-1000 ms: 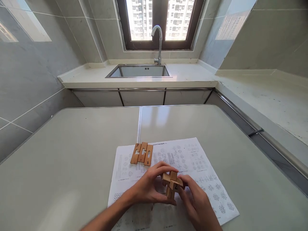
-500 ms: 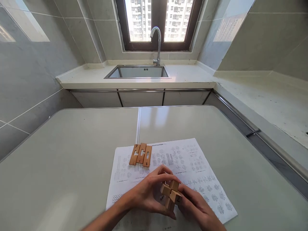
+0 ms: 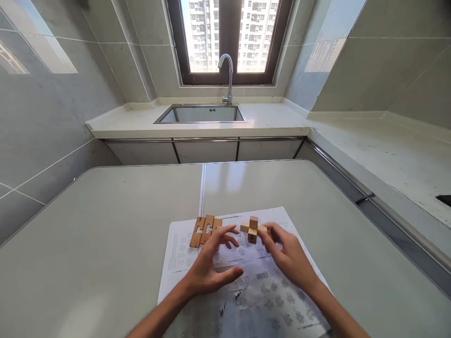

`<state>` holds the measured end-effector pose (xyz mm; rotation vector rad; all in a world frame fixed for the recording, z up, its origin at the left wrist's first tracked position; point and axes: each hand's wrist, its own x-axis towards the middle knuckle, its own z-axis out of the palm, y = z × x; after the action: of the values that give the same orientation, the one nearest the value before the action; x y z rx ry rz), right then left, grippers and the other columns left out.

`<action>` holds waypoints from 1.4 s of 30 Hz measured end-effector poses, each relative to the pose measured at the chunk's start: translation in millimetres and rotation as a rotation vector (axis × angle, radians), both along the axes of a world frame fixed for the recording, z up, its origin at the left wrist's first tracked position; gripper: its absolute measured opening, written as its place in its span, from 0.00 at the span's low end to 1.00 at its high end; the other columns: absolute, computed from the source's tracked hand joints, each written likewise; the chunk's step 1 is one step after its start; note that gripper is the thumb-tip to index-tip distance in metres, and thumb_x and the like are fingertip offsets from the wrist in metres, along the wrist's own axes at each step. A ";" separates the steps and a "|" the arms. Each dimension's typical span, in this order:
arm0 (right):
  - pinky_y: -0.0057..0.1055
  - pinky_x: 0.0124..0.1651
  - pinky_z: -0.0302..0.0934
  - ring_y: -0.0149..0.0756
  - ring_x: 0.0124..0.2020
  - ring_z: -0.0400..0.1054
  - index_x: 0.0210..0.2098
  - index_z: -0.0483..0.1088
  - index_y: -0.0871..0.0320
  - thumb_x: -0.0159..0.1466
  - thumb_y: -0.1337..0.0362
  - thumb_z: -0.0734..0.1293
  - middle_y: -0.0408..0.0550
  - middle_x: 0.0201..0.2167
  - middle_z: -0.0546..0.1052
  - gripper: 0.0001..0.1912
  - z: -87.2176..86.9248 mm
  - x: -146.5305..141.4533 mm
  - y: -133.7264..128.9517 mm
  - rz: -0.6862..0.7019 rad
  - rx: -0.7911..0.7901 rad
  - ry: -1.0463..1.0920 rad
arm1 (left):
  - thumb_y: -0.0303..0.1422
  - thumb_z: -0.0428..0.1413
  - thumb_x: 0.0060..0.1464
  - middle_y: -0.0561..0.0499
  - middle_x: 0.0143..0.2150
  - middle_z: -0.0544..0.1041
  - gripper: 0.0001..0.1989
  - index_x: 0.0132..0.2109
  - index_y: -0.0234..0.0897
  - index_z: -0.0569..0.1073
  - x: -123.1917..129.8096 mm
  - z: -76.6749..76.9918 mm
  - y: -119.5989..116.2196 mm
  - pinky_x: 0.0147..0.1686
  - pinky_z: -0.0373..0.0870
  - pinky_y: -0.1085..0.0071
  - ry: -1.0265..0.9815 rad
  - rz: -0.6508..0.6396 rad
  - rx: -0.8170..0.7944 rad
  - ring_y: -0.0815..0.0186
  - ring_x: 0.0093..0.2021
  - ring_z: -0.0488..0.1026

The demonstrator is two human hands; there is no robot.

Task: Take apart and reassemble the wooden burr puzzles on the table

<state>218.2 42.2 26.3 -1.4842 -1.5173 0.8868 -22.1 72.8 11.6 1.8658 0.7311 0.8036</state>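
Observation:
An interlocking wooden burr puzzle (image 3: 252, 230), shaped like a small cross of blocks, is at the far part of the printed sheet (image 3: 246, 291). My right hand (image 3: 287, 253) pinches its right end between thumb and fingers. To its left, my left hand (image 3: 214, 263) holds nothing, with thumb and fingers spread wide apart. Beyond the left fingers lie flat wooden puzzle pieces (image 3: 207, 229) with cut-out slots and numbers, side by side. The left fingers partly cover the rightmost flat piece in this view.
The sheet, with rows of small diagrams, lies on a pale table (image 3: 105, 244) with a seam down its middle. Past the table are a white counter (image 3: 275, 115), a steel sink (image 3: 200, 123) and a curved tap (image 3: 229, 80) below a window.
The wooden puzzle has moved forward, away from me, in my right hand. My left hand has let go of it and opened. The view has tilted up slightly.

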 end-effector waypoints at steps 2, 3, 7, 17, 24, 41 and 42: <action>0.30 0.33 0.57 0.35 0.28 0.64 0.38 0.71 0.55 0.72 0.45 0.61 0.42 0.27 0.71 0.20 -4.9 15.0 23.5 -0.095 0.119 -0.140 | 0.36 0.62 0.60 0.42 0.62 0.69 0.37 0.71 0.49 0.55 -3.8 -1.2 4.6 0.57 0.72 0.54 0.056 0.106 0.107 0.56 0.54 0.73; 0.30 0.32 0.57 0.35 0.28 0.65 0.38 0.71 0.54 0.72 0.45 0.61 0.42 0.27 0.71 0.20 -8.8 22.2 33.6 -0.140 0.160 -0.183 | 0.35 0.62 0.60 0.42 0.63 0.69 0.36 0.70 0.49 0.56 -6.0 -1.6 7.6 0.58 0.71 0.54 0.106 0.145 0.175 0.56 0.56 0.72; 0.31 0.31 0.58 0.35 0.25 0.66 0.39 0.73 0.54 0.71 0.44 0.63 0.42 0.24 0.73 0.20 -30.0 43.3 57.0 -0.265 0.256 -0.299 | 0.33 0.63 0.59 0.42 0.64 0.68 0.33 0.68 0.47 0.60 -17.6 -2.5 22.4 0.63 0.66 0.49 0.343 0.196 0.486 0.51 0.65 0.66; 0.31 0.33 0.61 0.36 0.25 0.67 0.42 0.75 0.55 0.69 0.42 0.65 0.43 0.25 0.74 0.22 -57.8 55.1 57.6 -0.369 0.306 -0.338 | 0.45 0.68 0.53 0.39 0.71 0.63 0.44 0.70 0.45 0.58 -40.5 -1.7 44.6 0.66 0.64 0.45 0.596 0.183 0.562 0.44 0.71 0.60; 0.33 0.34 0.61 0.37 0.27 0.67 0.42 0.75 0.56 0.69 0.41 0.64 0.43 0.26 0.75 0.24 -57.3 59.3 60.8 -0.422 0.225 -0.285 | 0.44 0.67 0.56 0.41 0.69 0.67 0.43 0.72 0.46 0.56 -40.5 -5.2 46.5 0.66 0.66 0.45 0.590 0.148 0.501 0.45 0.70 0.62; 0.36 0.40 0.67 0.42 0.38 0.73 0.46 0.75 0.57 0.67 0.41 0.66 0.51 0.40 0.80 0.25 -63.9 68.4 66.3 -0.491 0.020 -0.074 | 0.46 0.69 0.52 0.43 0.65 0.70 0.45 0.71 0.48 0.57 -39.4 -3.5 45.5 0.62 0.69 0.47 0.569 0.133 0.453 0.47 0.63 0.68; 0.36 0.40 0.67 0.42 0.38 0.73 0.47 0.75 0.57 0.67 0.41 0.65 0.52 0.42 0.79 0.25 -63.7 68.0 66.1 -0.495 0.030 -0.075 | 0.46 0.69 0.52 0.43 0.65 0.70 0.45 0.71 0.48 0.57 -39.0 -3.2 45.1 0.62 0.69 0.47 0.565 0.130 0.454 0.48 0.63 0.68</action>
<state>286.2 108.4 -37.4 -1.7782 -1.1269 0.5158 -61.1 118.0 8.5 2.5239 1.0933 0.5461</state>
